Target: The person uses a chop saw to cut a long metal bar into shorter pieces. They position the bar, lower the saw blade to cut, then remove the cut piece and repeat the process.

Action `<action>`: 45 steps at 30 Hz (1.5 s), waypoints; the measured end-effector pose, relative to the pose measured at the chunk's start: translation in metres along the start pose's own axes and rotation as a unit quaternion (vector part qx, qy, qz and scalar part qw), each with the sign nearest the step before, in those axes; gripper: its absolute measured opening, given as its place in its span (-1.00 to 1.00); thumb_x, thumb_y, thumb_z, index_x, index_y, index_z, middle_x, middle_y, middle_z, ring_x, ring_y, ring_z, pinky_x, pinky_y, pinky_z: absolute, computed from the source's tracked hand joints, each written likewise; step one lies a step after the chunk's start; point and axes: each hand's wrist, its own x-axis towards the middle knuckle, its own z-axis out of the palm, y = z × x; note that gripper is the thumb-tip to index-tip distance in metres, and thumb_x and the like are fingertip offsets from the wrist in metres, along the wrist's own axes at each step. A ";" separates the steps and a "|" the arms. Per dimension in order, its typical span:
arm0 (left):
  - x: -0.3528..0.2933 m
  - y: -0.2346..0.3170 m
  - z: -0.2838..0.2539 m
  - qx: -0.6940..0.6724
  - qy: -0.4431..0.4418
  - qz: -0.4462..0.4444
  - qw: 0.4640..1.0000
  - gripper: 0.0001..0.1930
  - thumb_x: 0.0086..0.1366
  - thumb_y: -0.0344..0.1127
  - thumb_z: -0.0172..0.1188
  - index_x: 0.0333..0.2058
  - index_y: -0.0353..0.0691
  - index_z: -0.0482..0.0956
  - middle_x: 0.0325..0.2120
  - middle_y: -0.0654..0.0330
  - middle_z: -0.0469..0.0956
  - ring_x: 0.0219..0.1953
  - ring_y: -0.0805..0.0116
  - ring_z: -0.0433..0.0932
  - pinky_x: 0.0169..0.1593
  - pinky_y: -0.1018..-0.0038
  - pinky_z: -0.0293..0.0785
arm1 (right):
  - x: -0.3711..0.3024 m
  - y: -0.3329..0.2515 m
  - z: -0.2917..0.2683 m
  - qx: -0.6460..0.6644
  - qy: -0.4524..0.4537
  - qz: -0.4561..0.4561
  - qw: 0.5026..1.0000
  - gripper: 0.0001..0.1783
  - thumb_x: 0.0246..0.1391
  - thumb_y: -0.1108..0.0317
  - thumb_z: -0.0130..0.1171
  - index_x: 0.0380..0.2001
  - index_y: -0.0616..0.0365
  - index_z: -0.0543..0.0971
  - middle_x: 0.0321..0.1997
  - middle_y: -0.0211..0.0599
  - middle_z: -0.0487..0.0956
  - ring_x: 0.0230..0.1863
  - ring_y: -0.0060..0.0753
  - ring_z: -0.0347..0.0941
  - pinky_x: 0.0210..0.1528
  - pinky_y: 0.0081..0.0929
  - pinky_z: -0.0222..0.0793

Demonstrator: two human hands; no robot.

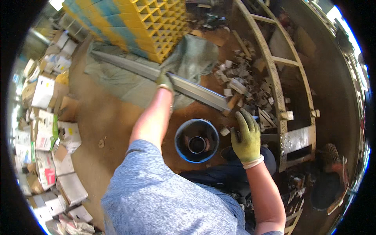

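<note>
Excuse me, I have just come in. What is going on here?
A person has the gloved left hand closed on a long grey metal bar, which slants in front of a yellow stack. Whether the bar is lifted is hard to tell. The gloved right hand is open and holds nothing, to the right of a blue-rimmed bucket.

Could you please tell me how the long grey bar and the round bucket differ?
The long grey bar is straight and narrow, while the bucket is round and open-topped.
The bar is pale grey, whereas the bucket has a blue rim and a dark inside.
The left hand holds the bar; the bucket stands with neither hand on it.
</note>
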 end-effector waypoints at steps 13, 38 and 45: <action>0.106 -0.117 -0.013 0.102 -0.006 -0.079 0.992 -0.08 0.56 0.24 0.54 0.58 -0.40 0.56 0.44 0.03 0.73 0.42 -0.01 0.70 0.60 0.03 0.48 | -0.151 0.028 -0.094 0.209 0.175 0.404 0.873 -0.50 0.59 0.66 0.25 0.51 0.31 0.68 0.55 -0.10 0.74 0.55 -0.23 0.66 0.67 -0.23 0.48; -0.482 -0.251 0.131 0.136 -0.705 -0.181 0.672 -0.43 0.93 -0.02 0.03 0.64 -0.25 0.54 0.51 -0.01 0.65 0.41 0.18 0.68 0.51 0.24 0.66 | -0.401 -0.107 -0.256 -0.109 0.444 0.349 0.818 -0.49 0.48 0.60 0.41 0.43 0.14 0.74 0.44 -0.07 0.80 0.44 -0.01 0.77 0.51 -0.09 0.67; -0.642 -0.240 0.065 0.168 -0.809 -0.187 0.531 -0.51 0.85 -0.07 0.26 0.50 -0.27 0.64 0.21 0.04 0.83 0.11 0.23 0.83 0.21 0.26 0.82 | -0.599 -0.179 -0.341 0.012 0.816 0.389 0.427 -0.65 0.58 0.49 0.44 0.32 0.02 0.80 0.14 -0.39 0.89 -0.01 -0.46 0.83 0.05 -0.43 0.77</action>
